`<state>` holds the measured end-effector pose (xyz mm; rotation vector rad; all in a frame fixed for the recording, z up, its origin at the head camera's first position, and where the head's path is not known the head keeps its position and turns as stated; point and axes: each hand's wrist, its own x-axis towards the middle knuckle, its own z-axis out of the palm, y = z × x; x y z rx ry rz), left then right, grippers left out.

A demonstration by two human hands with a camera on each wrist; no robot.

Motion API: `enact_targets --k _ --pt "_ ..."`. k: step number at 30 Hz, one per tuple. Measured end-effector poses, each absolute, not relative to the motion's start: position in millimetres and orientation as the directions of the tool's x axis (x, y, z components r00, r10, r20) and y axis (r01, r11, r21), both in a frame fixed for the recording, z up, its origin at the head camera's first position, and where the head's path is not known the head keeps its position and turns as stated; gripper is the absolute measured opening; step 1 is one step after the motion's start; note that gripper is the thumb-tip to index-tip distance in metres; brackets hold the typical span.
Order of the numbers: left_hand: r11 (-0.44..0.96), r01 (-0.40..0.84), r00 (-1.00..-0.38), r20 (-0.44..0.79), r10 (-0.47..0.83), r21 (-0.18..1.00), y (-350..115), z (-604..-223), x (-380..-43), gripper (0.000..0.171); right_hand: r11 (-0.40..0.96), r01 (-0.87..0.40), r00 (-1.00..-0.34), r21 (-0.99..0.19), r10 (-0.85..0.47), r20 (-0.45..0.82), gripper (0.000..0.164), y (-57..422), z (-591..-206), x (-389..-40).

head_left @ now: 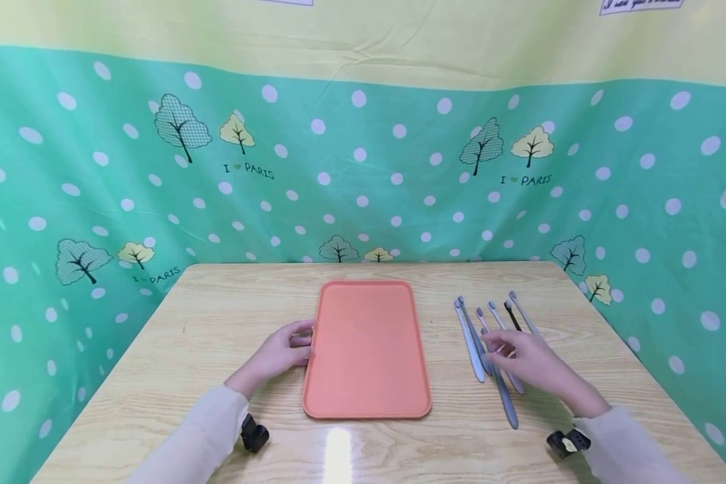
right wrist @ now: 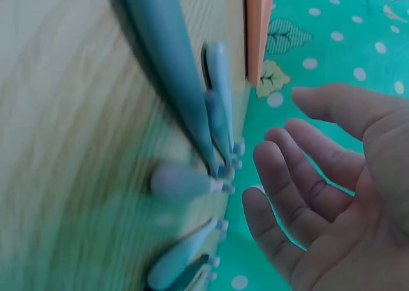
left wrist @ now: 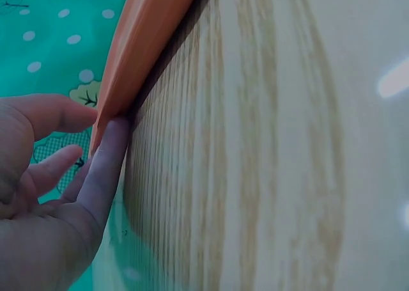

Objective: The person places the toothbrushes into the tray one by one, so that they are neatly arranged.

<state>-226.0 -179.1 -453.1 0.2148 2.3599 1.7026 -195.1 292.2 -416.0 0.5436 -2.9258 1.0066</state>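
Note:
An orange rectangular tray (head_left: 366, 349) lies on the wooden table. Beside its left edge is my left hand (head_left: 281, 351); its fingertips touch the tray's rim (left wrist: 137, 54) in the left wrist view. To the tray's right, several toothbrushes lie in a loose spread, among them a pale blue one (head_left: 472, 346) and a grey-blue one (head_left: 505, 396). My right hand (head_left: 529, 359) is over them with loosely bent fingers and partly covers some handles. In the right wrist view nothing is in the right hand (right wrist: 332, 188), and a thick teal toothbrush handle (right wrist: 163, 61) shows nearby.
The wooden table (head_left: 236, 296) ends at a green dotted curtain (head_left: 363, 181) behind and on both sides. Black wrist devices sit at the left cuff (head_left: 254, 433) and the right cuff (head_left: 569, 444). A light reflection shines near the front.

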Motion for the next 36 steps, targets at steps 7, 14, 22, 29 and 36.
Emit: enact_targets --k 7,14,22,29,36 --pt "0.312 -0.029 -0.963 -0.111 0.247 0.950 -179 -454 -226 0.060 0.745 -0.245 -0.960 -0.621 -0.275 0.048 0.035 279 -422 -194" --pt "0.320 -0.057 -0.960 -0.139 0.242 0.946 -180 -457 -227 0.061 0.773 -0.213 -0.971 -0.598 -0.235 0.043 0.036 272 -430 -198" --pt "0.317 -0.050 -0.961 -0.132 0.242 0.947 -180 -455 -226 0.061 0.780 -0.212 -0.972 -0.588 -0.232 0.043 0.037 266 -433 -200" --pt "0.320 -0.059 -0.962 -0.140 0.236 0.946 -179 -455 -226 0.060 0.783 -0.174 -0.978 -0.597 -0.210 0.009 0.039 264 -435 -202" --pt "0.321 -0.056 -0.961 -0.138 0.239 0.945 -180 -456 -226 0.060 0.786 -0.159 -0.976 -0.598 -0.218 -0.027 0.044 262 -432 -203"
